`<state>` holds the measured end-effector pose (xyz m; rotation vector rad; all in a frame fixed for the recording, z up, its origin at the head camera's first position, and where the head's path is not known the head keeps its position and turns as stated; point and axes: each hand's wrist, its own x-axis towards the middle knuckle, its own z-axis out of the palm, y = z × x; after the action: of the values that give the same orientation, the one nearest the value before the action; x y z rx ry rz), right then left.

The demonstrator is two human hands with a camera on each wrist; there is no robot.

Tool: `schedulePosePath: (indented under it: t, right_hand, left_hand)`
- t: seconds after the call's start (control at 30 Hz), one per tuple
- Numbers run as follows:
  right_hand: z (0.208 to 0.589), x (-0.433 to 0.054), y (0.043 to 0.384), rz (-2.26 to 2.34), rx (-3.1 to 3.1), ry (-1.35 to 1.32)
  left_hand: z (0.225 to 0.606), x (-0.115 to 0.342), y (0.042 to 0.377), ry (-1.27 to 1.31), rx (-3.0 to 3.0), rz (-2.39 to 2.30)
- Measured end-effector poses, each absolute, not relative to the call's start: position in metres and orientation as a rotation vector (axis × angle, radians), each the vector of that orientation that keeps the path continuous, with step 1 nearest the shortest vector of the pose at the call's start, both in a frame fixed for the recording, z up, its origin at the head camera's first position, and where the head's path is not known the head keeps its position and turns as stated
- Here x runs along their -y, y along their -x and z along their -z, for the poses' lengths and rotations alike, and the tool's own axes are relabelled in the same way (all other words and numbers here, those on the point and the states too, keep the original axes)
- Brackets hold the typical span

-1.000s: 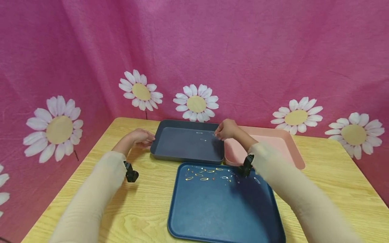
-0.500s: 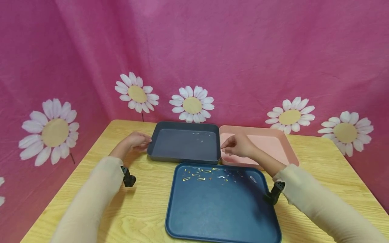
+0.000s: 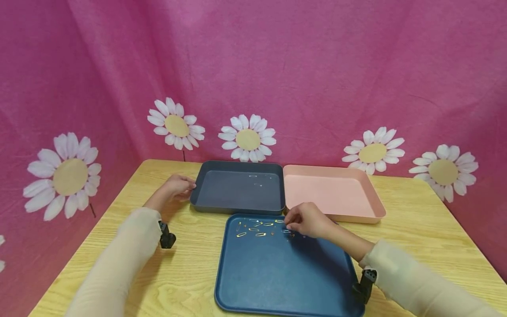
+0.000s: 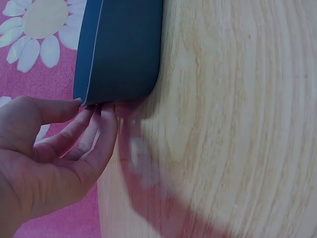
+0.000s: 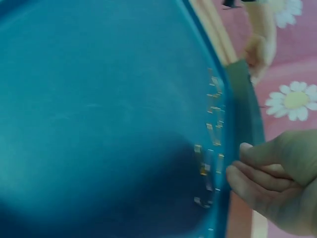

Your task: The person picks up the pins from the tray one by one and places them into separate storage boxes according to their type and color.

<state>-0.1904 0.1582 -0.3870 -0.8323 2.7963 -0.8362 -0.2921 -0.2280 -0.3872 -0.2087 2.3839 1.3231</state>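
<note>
My left hand [image 3: 180,187] holds the left end of the dark grey tray [image 3: 237,207]. In the left wrist view, the thumb [image 4: 67,106] lies at the tray's rim and the fingers touch its outer wall. My right hand [image 3: 310,220] hovers over the far part of the blue tray [image 3: 277,273], beside scattered safety pins [image 3: 260,234], some gold and some silver. The right wrist view shows a gap between its thumb [image 5: 252,151] and fingers, with nothing seen there. A few silver pins [image 3: 252,176] lie inside the dark grey tray.
A pink tray [image 3: 332,193] stands right of the dark grey one, their sides close together. All the trays rest on a wooden table [image 3: 178,273]. Behind hangs a pink cloth [image 3: 309,88] printed with daisies. Tiny bits lie among the pins on the blue tray.
My right hand has moved from the dark grey tray's right end, past the pink tray, down to the pins on the blue tray. The left hand stays at the dark grey tray.
</note>
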Motion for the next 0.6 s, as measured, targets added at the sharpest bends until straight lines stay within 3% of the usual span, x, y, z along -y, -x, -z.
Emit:
schedulePosePath:
  t: [0.4, 0.6]
  right_hand:
    - [0.406, -0.150, 0.182, 0.663, -2.906, 1.064]
    - [0.407, -0.149, 0.182, 0.657, -2.941, 0.958]
  left_hand:
    - [0.389, 0.230, 0.292, 0.241, -2.374, -1.344]
    - [0.390, 0.229, 0.293, 0.252, -2.351, -1.355]
